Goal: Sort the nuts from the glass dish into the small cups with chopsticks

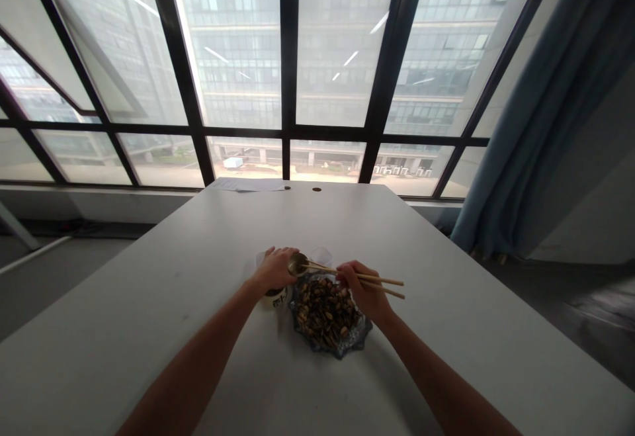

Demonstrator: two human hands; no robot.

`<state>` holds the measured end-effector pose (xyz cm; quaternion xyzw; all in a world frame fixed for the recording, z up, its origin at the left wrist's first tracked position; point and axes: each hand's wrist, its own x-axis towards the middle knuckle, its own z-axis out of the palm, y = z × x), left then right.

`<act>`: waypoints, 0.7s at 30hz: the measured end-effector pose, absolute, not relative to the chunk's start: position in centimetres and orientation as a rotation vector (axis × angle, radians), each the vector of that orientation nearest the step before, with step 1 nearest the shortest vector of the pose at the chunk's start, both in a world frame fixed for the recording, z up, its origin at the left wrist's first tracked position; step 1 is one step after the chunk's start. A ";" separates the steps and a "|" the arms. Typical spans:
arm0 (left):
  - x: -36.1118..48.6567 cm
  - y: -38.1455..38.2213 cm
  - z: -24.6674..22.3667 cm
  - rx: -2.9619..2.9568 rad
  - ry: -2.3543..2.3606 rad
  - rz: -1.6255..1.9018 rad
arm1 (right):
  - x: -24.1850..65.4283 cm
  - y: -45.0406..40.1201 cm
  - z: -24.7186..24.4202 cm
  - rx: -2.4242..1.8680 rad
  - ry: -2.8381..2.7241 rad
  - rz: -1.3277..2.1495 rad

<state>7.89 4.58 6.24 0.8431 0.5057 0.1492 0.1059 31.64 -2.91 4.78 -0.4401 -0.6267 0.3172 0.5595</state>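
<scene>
1. Nearest, on the white bench (327, 218), stood a wavy-rimmed glass dish (340, 354) heaped with a mix of seeds and nuts (325, 313); judging by the heap, much of the work was left.
2. Just left of the dish stood a pale printed cup (275, 300), partly under the left hand (278, 270); how much was in it could not be told.
3. The right hand (364, 292) grasped a pair of wooden chopsticks (381, 280) above the dish's right side; no piece could be made out between their tips.
4. The left hand gripped a small round metallic piece (298, 264) at its fingertips, beside the chopstick tips; whether anything had gone into it was unclear.
5. Just beyond the dish stood a clear container (322, 256).
6. Farther off, papers (248, 185) lay at the bench's far end, before tall windows (332, 79).
</scene>
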 end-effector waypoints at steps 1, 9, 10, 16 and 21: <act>7.9 4.7 6.2 2.485 1.490 0.434 | 31.9 -2.9 5.1 -1.031 -1.419 0.734; 7.7 5.1 5.5 2.521 1.476 0.349 | 35.1 -2.4 7.8 -1.071 -1.138 0.640; 7.6 5.2 5.5 2.529 1.457 0.373 | 35.4 -2.5 8.1 -1.083 -1.151 0.636; 4.6 5.7 6.0 2.464 1.352 0.767 | 35.8 -2.8 8.8 -1.152 -1.301 0.671; -0.4 4.9 4.1 2.329 1.531 1.203 | 35.5 -2.7 8.6 -1.175 -1.390 0.728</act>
